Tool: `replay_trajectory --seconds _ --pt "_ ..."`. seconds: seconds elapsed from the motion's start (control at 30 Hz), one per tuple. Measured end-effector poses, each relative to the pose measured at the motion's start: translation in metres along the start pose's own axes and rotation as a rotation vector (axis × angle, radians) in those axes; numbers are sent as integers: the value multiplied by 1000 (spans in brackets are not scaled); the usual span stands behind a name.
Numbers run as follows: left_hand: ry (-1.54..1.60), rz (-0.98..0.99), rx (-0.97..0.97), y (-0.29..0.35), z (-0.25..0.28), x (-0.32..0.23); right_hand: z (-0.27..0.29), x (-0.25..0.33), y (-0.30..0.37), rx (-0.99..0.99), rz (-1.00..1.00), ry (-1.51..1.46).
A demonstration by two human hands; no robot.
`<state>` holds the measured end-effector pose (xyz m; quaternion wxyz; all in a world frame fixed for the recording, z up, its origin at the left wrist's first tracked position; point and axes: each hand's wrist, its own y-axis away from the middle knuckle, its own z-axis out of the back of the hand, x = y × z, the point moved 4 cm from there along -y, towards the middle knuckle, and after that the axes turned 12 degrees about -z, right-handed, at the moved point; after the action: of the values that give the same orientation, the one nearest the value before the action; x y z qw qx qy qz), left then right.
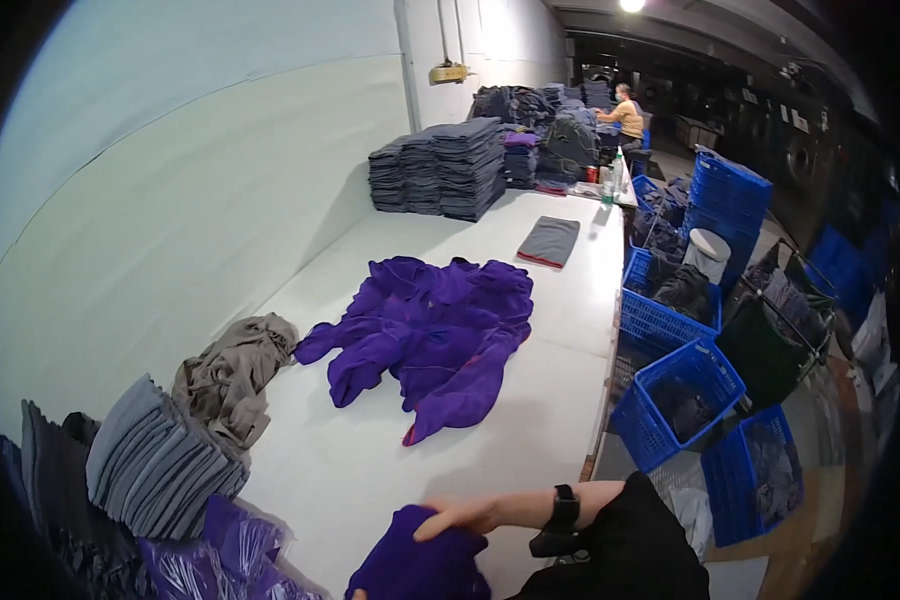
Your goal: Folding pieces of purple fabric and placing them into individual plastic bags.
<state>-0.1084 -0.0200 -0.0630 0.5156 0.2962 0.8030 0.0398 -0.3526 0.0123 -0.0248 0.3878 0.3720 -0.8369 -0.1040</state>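
two bare hands of one person appear at the near end of a long white table (pixel 525 430), with a purple cloth (pixel 410 565) at them, lying at the lower edge of the view. the right hand (pixel 457 517), its forearm in a black sleeve (pixel 635 550) and its wrist bearing a black band (pixel 565 508), rests over the upper part of this cloth, slightly blurred; whether its fingers pinch the fabric or only press it cannot be told. of the left hand (pixel 359 595) only a small part shows, at the cloth's lower left border, so its grip cannot be told. centre: a rumpled purple heap (pixel 440 330) with red edging, spread on the table apart from the hands. left side, from near to far: purple pieces in clear wrapping (pixel 225 550), a leaning grey stack (pixel 160 465) of folded cloth and a crumpled brownish garment (pixel 232 370). far end: tall dark grey stacks (pixel 440 168) near the wall, and a flat grey piece (pixel 549 242) with a red edge, lying alone. right side: blue plastic baskets (pixel 660 328), several holding dark cloth. background: a co-worker (pixel 628 118) in a yellowish top, beside further piles
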Motion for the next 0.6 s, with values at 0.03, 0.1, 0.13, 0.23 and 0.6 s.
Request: replay_trajectory --seconds 0.03,0.1,0.13,0.23,0.6 --pt "-52 -19 -28 8 1 -3 5 7 20 -193 27 -74" --pt "-101 -39 -62 22 7 -8 -5 20 49 -30 133 -39" --pt "-97 -151 -142 32 20 -13 -7 26 59 -18 167 -45" --pt "-363 -576 -328 34 55 -44 -11 68 68 -192 337 242" --pt "-176 -1043 -700 9 30 -133 21 153 53 -517 769 365"
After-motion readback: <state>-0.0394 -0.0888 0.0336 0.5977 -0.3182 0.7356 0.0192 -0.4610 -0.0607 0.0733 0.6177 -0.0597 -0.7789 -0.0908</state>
